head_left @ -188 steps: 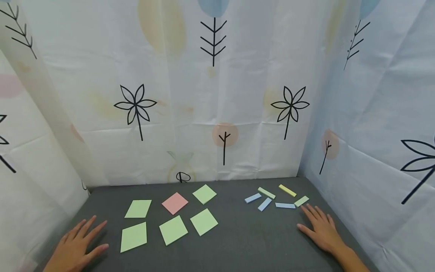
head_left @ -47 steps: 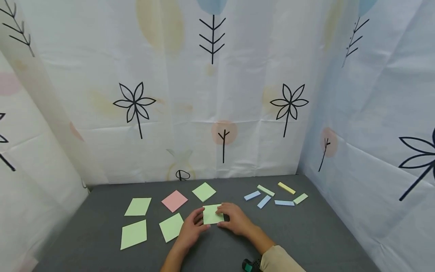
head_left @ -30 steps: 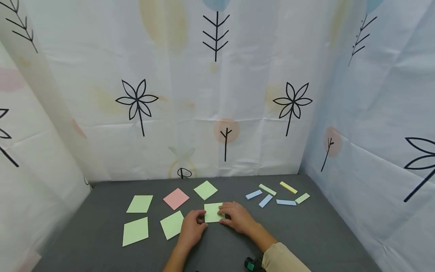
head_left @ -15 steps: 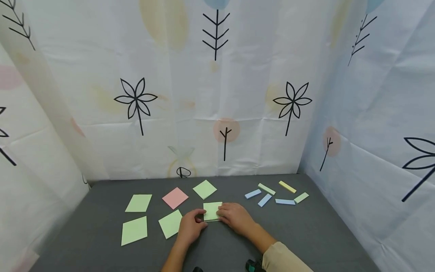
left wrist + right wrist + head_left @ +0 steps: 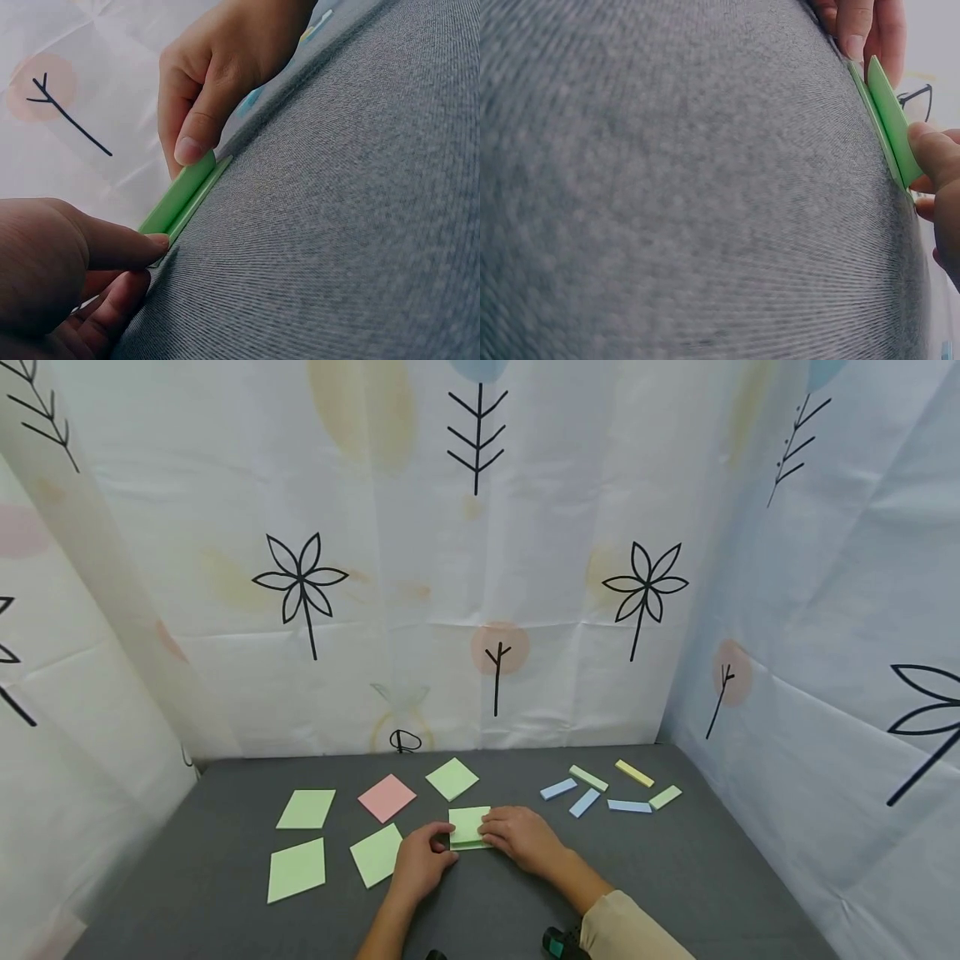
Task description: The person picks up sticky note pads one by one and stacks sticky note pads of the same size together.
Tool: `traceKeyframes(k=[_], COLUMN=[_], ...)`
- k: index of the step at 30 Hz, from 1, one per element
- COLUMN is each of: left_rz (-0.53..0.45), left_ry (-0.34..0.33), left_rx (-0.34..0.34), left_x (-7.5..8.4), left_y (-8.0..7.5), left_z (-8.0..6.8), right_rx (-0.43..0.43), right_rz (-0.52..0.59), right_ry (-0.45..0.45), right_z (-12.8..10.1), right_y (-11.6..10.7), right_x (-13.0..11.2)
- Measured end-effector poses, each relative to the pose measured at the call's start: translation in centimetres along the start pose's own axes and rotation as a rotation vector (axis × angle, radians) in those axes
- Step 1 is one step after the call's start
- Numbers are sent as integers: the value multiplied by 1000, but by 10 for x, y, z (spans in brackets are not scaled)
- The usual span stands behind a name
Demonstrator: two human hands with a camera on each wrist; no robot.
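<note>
A light green sticky note pad [image 5: 468,822] lies on the dark grey table in front of me, held between both hands. My left hand [image 5: 422,860] grips its left edge with curled fingers. At the right edge, my right hand [image 5: 525,839] pinches the upper part, thumb toward me. In the right wrist view the upper green layer [image 5: 895,124] tilts up from a thinner layer beneath, leaving a narrow gap along the near side. The left wrist view shows the same raised layer [image 5: 180,196] between the hands. My right fingers are partly hidden behind the pad there.
Left of my hands lie several more green sticky note pads [image 5: 297,870] and a pink sticky note pad [image 5: 386,797]. Narrow strips lie at the back right: blue [image 5: 630,807], green [image 5: 666,797] and yellow [image 5: 634,773]. A patterned white curtain [image 5: 420,610] encloses the table's back and sides.
From resting apart on the table, both hands have come to the pad at the centre right, which has turned square to me. Its near edge has since lifted off the layer below.
</note>
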State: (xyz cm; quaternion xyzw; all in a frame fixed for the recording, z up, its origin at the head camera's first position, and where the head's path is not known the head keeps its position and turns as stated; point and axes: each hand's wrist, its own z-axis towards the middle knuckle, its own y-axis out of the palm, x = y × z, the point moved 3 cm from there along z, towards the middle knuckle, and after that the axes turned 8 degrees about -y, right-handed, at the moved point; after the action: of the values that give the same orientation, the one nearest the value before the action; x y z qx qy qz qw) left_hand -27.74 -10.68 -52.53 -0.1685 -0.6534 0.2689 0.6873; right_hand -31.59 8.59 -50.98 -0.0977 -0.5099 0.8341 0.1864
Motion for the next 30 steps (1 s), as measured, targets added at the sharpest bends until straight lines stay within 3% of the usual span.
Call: traceKeyframes(k=[12,20,30], left_rz=[-32,-29,-19], left_ry=[27,11,-3], left_rx=[2,3,15], left_x=[-1,-3,0], left_y=[-1,1,0], left_z=[0,2,0], right_rx=[11,11,65], right_rz=[10,9,73], right_ry=[-27,-22,113], right_z=[-1,-2,-3], right_y=[1,5,0], right_x=[2,6,-4])
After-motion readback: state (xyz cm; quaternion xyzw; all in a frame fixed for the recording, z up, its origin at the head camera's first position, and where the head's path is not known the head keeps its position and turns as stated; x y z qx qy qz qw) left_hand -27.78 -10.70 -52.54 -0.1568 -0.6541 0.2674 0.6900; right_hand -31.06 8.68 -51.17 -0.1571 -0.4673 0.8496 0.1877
